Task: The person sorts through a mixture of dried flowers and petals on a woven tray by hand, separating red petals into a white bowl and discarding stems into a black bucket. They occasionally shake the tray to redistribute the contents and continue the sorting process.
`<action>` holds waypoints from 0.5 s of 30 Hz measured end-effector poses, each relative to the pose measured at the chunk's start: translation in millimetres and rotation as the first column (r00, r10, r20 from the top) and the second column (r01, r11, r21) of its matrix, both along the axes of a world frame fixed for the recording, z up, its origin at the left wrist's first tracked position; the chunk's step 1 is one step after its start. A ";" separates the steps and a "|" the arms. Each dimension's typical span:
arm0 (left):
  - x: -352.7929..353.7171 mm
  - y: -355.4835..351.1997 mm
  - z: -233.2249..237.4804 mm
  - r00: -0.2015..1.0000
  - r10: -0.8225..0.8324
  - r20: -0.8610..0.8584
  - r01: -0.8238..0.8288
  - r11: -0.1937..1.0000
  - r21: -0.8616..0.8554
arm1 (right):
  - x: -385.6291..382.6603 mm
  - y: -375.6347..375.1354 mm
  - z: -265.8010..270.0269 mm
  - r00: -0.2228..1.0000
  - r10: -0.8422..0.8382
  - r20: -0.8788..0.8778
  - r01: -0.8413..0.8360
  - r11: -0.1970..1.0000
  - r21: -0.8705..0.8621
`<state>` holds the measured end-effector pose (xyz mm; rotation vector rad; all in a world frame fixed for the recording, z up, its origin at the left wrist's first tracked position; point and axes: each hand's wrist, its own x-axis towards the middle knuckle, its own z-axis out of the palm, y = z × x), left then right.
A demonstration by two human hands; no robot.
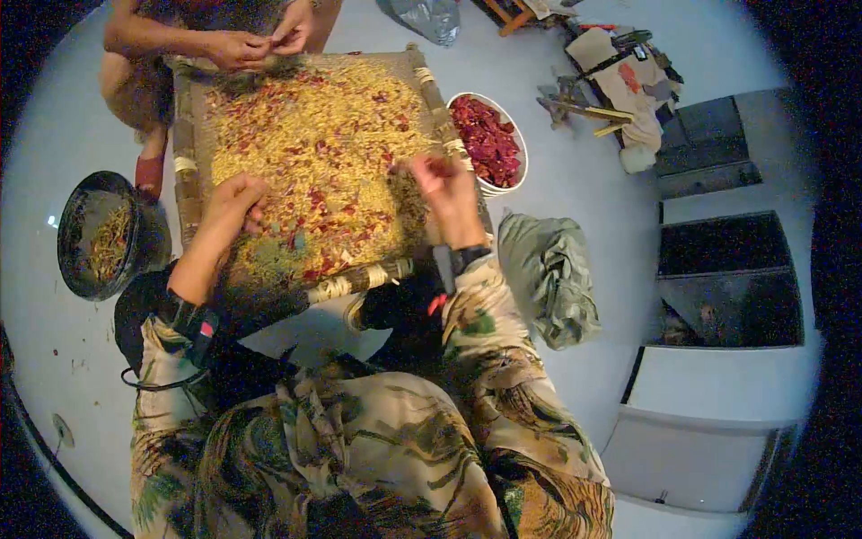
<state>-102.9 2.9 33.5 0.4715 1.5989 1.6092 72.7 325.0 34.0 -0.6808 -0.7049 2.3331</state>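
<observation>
A framed mesh tray [184, 193] carries a layer of yellow bits [305, 117] mixed with dark red pieces. Over its left part hangs my left hand [238, 203], fingers curled; whether anything is between them is too small to tell. Near the tray's right edge is my right hand [443, 180], with thumb and fingers drawn together and blurred, and what they may hold cannot be made out. A white bucket [524, 166] filled with dark red pieces [488, 139] stands just beyond the right edge.
Another person's hands [260, 45] meet above the tray's far left corner. A black basin [148, 238] with plant bits sits at left. Right of the tray lies a greenish sack [548, 274]. A grey plastic bag [428, 18] and a cluttered low stand [620, 81] are farther back.
</observation>
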 end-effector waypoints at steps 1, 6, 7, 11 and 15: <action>-0.7 0.5 -3.5 1.000 -0.005 -0.005 0.005 1.000 0.006 | -2.5 10.3 29.2 0.986 -0.167 -0.021 0.164 0.979 -0.120; 2.8 3.5 1.3 1.000 0.007 0.001 -0.007 1.000 0.001 | 23.0 74.0 32.7 0.996 -0.062 -0.063 0.076 0.961 0.265; 1.9 3.9 0.7 1.000 -0.001 -0.014 0.001 1.000 0.015 | 24.5 79.0 28.9 0.995 -0.096 0.019 0.088 0.961 0.264; -2.3 2.6 -5.7 0.997 -0.026 -0.072 0.020 0.996 -0.091 | 19.6 43.3 5.4 0.923 0.048 0.383 -0.208 0.897 0.389; -0.8 5.2 -5.6 0.992 -0.031 -0.119 0.020 0.996 -0.086 | 10.8 -51.4 13.9 0.614 0.333 0.715 -0.770 0.451 0.451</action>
